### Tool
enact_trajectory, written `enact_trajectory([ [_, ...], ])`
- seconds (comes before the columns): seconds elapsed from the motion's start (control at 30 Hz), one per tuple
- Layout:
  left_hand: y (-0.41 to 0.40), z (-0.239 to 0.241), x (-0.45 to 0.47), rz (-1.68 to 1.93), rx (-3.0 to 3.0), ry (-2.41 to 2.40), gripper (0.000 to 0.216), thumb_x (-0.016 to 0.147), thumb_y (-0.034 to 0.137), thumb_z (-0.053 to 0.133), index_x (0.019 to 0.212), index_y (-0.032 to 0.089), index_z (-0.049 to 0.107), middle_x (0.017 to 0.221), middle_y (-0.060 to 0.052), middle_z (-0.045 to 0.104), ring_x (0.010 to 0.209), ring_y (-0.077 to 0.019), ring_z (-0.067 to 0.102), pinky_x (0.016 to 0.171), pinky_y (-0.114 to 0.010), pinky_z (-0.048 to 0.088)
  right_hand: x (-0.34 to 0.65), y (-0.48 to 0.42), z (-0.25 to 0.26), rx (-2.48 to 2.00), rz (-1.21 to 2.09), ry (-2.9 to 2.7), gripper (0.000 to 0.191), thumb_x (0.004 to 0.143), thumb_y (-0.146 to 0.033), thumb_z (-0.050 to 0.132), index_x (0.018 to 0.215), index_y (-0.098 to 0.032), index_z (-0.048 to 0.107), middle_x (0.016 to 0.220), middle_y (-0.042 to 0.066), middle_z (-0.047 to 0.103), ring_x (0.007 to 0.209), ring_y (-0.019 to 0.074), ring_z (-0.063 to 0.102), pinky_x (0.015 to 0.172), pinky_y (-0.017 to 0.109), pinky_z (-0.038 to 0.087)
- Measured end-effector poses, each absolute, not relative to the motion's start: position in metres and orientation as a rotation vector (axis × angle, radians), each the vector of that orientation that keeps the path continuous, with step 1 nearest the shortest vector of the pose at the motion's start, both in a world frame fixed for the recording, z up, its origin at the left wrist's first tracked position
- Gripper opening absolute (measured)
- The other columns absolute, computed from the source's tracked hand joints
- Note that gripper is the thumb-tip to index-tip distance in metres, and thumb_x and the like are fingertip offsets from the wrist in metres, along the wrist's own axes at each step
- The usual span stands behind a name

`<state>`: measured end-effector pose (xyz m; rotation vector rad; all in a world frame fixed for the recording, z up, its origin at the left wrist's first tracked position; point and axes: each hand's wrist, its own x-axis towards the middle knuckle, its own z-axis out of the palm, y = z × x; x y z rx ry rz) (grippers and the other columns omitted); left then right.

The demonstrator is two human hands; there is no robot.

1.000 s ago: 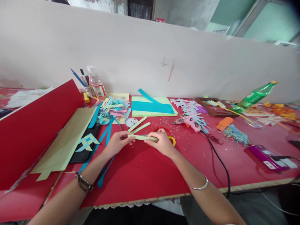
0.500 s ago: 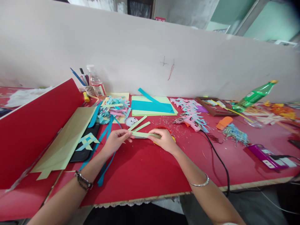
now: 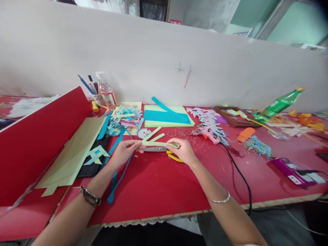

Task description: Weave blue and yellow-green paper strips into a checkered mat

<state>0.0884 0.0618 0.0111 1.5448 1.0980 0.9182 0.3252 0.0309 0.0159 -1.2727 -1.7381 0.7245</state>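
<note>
- Shifted slightly rightward since the earlier frame: the right hand [image 3: 183, 152], which grips the curled-back end of a long pale green paper strip [image 3: 152, 144].
- Fingers of the left hand [image 3: 125, 152] pinch the strip's other end, so it stretches between both hands above the red counter [image 3: 159, 188].
- Just below the strip lie grey-bladed scissors with yellow on the handle [image 3: 156, 149] (partly hidden by the right hand).
- Just beyond it rest two short pale green paper strips [image 3: 155, 137], near a small round white dish [image 3: 144, 133].
- Long blue paper strips [image 3: 113, 189] trail beside the left wrist.
- Farther out sit a heap of blue, pink and green paper pieces [image 3: 125, 119] on the left and a pink glue gun [image 3: 210, 134] on the right.
</note>
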Motion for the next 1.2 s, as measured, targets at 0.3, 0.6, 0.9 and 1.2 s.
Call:
enact_trajectory([
  [0.3, 0.064, 0.015, 0.088, 1.064, 1.247, 1.069, 0.032, 0.064, 0.041, 0.063, 0.078, 0.013, 0.068, 0.068, -0.004, 0.068, 0.060, -0.0132, 0.060, 0.067, -0.025, 0.046, 0.331, 0.041, 0.009, -1.058, 1.046, -1.361, 0.030, 0.068, -0.037, 0.062, 0.092, -0.019, 0.059, 0.084, 0.005, 0.062, 0.075, 0.0149, 0.060, 0.066, 0.026, 0.049],
  [0.6, 0.066, 0.003, 0.088, 0.988, 1.389, 1.077, 0.028, 0.071, 0.041, 0.058, 0.077, 0.015, 0.067, 0.062, -0.002, 0.067, 0.062, -0.0125, 0.056, 0.065, -0.023, 0.042, 0.320, 0.034, 0.014, -0.925, 1.226, -1.478, 0.050, 0.068, -0.031, 0.062, 0.115, -0.030, 0.046, 0.105, 0.003, 0.051, 0.083, 0.0135, 0.056, 0.069, 0.024, 0.048],
  [0.9, 0.066, 0.004, 0.087, 0.993, 1.347, 1.092, 0.029, 0.069, 0.042, 0.059, 0.074, 0.015, 0.068, 0.058, -0.002, 0.065, 0.058, -0.0118, 0.056, 0.061, -0.022, 0.043, 0.327, 0.038, 0.001, -0.904, 1.211, -1.398, 0.007, 0.076, -0.021, 0.048, 0.080, -0.023, 0.054, 0.068, -0.002, 0.053, 0.065, 0.0106, 0.052, 0.066, 0.026, 0.043],
  [1.2, 0.067, 0.008, 0.086, 1.049, 1.222, 1.060, 0.025, 0.066, 0.037, 0.063, 0.076, 0.015, 0.068, 0.065, -0.001, 0.067, 0.057, -0.0096, 0.057, 0.062, -0.020, 0.045, 0.328, 0.037, 0.012, -0.931, 1.196, -1.403, 0.016, 0.073, -0.035, 0.056, 0.073, -0.020, 0.052, 0.064, -0.003, 0.054, 0.061, 0.0095, 0.053, 0.061, 0.022, 0.043],
])
